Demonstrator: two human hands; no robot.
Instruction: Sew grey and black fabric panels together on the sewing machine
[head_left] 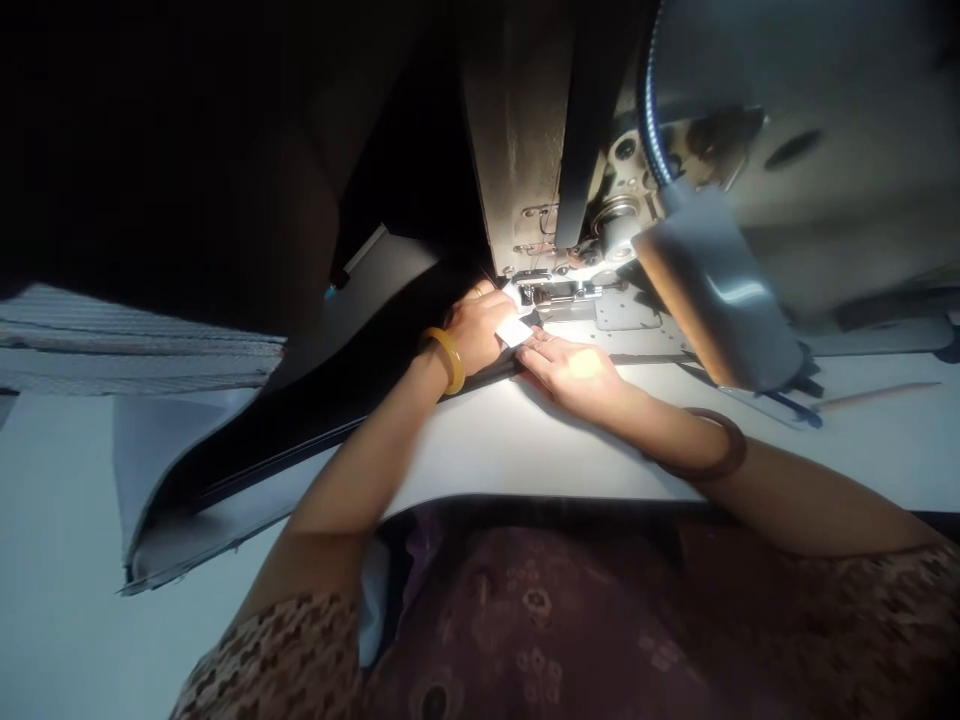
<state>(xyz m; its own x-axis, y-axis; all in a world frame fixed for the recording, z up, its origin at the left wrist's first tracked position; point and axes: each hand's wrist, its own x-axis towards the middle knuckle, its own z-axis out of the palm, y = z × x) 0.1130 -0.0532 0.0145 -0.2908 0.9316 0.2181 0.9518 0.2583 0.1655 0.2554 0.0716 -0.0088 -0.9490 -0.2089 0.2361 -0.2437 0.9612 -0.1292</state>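
My left hand (477, 330), with a yellow bangle at the wrist, lies on dark fabric (300, 400) just left of the needle area of a sewing machine (525, 130). A small white piece (514, 331) shows between my two hands, at the left fingertips. My right hand (566, 370) is on the near side of the presser foot (531, 295), its fingers closed at the edge of the fabric and the white piece. What is between the right fingertips is too small to make out. The left fingers are bent down and partly hidden.
A lamp (720, 290) on a flexible metal neck hangs at the right, above my right forearm. Thin tools (877, 397) lie on the white table (480, 460) at the right. Stacked fabric layers (135, 340) are at the left.
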